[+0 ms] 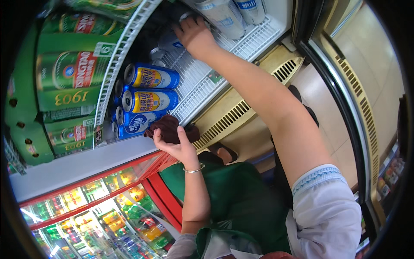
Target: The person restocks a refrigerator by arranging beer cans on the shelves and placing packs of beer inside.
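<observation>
My left hand (179, 147) holds a dark maroon cloth (169, 128) at the front edge of a fridge's white wire shelf (195, 92). My right hand (199, 40) reaches deeper over that shelf. Its fingertips are at a round metallic top (186, 16) that is partly hidden, so its grip is unclear. Below the right hand a pale container with a blue label (169, 40) sits in shadow. Several blue and yellow cans (150, 101) stand in rows beside the cloth. Frosted-looking pale containers (223, 19) with blue print are to the right of my right hand.
Green Tsingtao beer packs (68, 71) fill the shelf at the left, behind a white wire rail (111, 61). A vented beige sill (223, 123) runs below. The glass door (336, 81) stands open at the right. A red-framed drinks cooler (97, 197) adjoins at lower left.
</observation>
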The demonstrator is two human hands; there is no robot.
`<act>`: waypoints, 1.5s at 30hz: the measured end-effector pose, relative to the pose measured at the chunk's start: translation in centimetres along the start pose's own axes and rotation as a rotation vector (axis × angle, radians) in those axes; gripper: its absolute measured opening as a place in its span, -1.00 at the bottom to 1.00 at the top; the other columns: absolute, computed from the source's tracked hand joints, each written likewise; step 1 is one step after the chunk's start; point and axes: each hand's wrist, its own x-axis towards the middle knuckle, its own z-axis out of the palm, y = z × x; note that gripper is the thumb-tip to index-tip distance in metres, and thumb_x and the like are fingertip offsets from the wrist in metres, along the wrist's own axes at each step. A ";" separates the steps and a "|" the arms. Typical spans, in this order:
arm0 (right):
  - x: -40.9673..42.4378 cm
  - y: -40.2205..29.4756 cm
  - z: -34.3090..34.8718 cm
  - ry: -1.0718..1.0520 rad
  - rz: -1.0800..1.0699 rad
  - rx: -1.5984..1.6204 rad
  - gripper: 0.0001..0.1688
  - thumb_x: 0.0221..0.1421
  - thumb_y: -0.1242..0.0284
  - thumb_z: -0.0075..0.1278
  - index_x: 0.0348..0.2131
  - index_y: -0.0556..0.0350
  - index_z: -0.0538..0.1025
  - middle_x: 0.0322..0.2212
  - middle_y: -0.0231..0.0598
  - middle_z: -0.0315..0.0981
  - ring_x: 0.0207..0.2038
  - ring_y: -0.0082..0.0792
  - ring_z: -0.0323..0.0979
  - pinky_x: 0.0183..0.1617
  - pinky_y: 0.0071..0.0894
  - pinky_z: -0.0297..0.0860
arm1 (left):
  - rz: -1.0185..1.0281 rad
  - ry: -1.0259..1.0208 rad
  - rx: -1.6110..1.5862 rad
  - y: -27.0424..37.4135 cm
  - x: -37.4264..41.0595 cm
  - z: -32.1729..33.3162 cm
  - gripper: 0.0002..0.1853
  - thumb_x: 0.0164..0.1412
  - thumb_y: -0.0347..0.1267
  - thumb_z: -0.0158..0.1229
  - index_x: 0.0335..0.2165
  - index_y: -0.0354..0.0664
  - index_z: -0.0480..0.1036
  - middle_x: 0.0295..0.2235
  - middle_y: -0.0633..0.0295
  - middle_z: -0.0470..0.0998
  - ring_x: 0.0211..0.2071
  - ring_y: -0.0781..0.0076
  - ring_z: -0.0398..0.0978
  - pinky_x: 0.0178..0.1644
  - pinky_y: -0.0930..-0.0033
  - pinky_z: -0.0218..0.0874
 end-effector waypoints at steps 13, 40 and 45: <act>2.9 1.7 -3.1 -0.609 0.474 0.357 -0.20 -0.26 0.06 0.18 -0.13 0.33 0.45 -0.22 0.02 0.47 -0.10 -0.14 0.43 -0.01 -0.21 0.32 | 0.296 -0.243 0.203 3.0 0.1 3.5 -0.73 0.02 -0.56 0.15 -0.23 -0.27 0.36 -0.05 0.08 0.31 0.06 0.20 0.20 0.18 0.23 -0.05; -1.1 0.7 -5.0 -0.925 0.175 1.503 0.13 -0.35 0.37 0.26 0.17 0.32 0.06 -0.05 0.03 0.33 -0.04 -0.23 0.34 0.03 -0.43 0.26 | 0.144 -0.331 -0.034 4.5 0.3 3.0 -0.76 -0.02 -0.53 0.19 -0.29 -0.23 0.39 -0.20 0.14 0.45 -0.09 0.25 0.32 0.07 0.30 0.07; 1.7 1.9 -5.2 -0.715 0.412 1.556 -0.06 -0.10 0.06 0.17 0.12 0.27 0.23 -0.02 0.02 0.35 0.02 -0.26 0.33 0.12 -0.40 0.22 | 0.094 -0.389 -0.079 4.5 -0.2 1.8 -0.77 -0.02 -0.55 0.18 -0.30 -0.23 0.40 -0.20 0.13 0.44 -0.09 0.26 0.33 0.07 0.30 0.08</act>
